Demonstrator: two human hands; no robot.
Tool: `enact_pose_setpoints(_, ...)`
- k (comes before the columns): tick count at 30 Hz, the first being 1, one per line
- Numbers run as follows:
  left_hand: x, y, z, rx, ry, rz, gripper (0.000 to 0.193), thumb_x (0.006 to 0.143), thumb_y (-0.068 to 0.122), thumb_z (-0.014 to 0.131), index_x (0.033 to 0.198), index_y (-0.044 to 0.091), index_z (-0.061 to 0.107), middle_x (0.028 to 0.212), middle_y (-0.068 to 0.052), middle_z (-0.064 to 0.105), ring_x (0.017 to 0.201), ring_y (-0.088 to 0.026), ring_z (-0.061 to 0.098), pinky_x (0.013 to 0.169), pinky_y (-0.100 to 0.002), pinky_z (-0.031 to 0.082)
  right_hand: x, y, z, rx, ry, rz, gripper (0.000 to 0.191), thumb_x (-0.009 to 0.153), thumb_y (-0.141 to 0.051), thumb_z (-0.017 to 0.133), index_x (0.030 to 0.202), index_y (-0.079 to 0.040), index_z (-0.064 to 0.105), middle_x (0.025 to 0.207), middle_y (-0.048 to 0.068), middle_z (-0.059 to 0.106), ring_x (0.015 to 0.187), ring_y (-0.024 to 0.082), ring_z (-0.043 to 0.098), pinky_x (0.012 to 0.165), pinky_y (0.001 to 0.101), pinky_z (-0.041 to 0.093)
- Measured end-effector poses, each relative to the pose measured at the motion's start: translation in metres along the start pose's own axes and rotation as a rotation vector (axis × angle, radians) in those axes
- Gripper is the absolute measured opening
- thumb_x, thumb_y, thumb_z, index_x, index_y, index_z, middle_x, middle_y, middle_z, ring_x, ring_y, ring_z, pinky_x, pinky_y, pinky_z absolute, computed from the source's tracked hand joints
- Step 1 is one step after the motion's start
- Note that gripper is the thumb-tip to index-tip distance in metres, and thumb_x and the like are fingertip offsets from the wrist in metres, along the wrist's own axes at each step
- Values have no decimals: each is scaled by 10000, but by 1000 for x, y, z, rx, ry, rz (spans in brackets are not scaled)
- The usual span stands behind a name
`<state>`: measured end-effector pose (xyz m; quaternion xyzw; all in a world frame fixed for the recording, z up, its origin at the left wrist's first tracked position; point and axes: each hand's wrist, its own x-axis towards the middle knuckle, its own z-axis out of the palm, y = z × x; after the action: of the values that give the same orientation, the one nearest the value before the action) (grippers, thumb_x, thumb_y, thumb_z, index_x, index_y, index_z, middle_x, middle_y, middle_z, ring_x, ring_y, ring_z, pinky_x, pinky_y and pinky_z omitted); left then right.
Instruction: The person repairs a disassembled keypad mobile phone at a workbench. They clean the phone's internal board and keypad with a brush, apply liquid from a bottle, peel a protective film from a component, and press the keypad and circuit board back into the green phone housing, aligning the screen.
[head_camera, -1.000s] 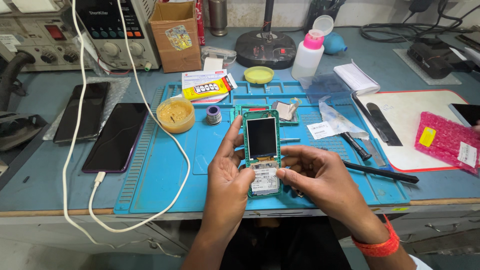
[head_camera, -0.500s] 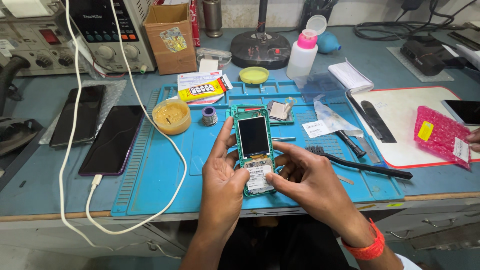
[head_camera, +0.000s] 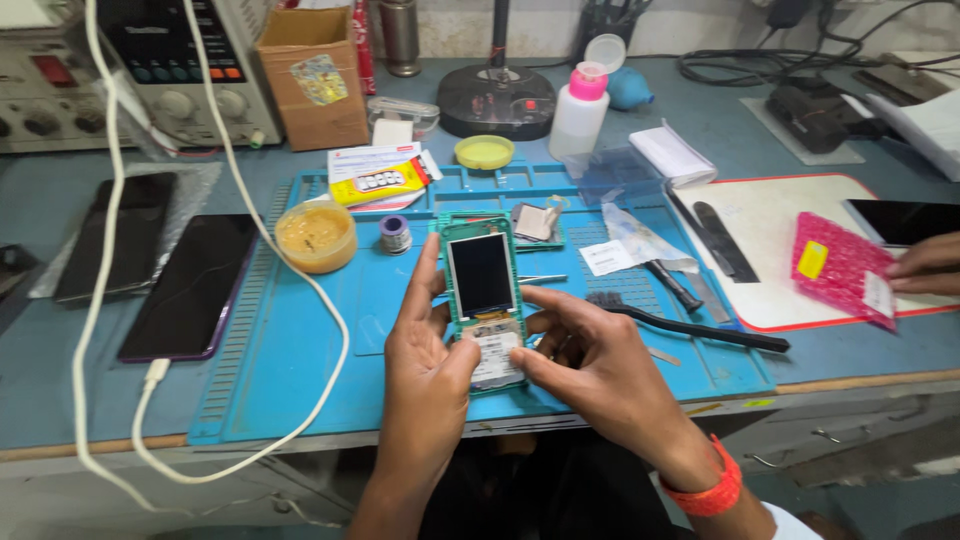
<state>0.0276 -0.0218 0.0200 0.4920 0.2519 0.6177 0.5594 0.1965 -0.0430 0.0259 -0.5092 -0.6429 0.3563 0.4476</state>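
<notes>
Plainly, both hands were on the opened phone board (head_camera: 483, 300), a green frame with a small dark screen, held tilted just above the blue work mat (head_camera: 300, 380) on the desk (head_camera: 60, 400). The left hand (head_camera: 425, 360) grasped its left edge, forefinger stretched up along the side and thumb on the pale lower section. The right hand (head_camera: 590, 365) pinched the lower right corner, thumb lying across that same pale part. The board looked light and thin, stiff but fragile, with bare glass and exposed parts, so the plastic side edges seemed the safest place to hold it. A black brush (head_camera: 690, 325) lay just beside the right hand; a tub of amber paste (head_camera: 315, 235) sat well to the left. At the far right, another person's hand (head_camera: 925, 270) rested on a pink packet (head_camera: 840, 265).
</notes>
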Motion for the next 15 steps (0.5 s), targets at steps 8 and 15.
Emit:
enact_pose_setpoints(8,-8,-2,16,253,-13,56,935,893,-26,616,1654,78,83,1487,-177,513,1223,-195,607,1001,-314,522,-6,5,-9,59,-33,-93,564,859,-106,787,1392,-28,619,946,16,788,666,-5,583,542,184,483)
enact_pose_setpoints(15,-8,0,25,316,-8,113,976,872,-4,676,1641,63,80,1557,-176,445,1280,-207,569,1018,-324,512,-10,10,-15,27,-35,-150,590,866,-109,803,1423,-50,616,924,23,784,655,-8,573,554,178,491)
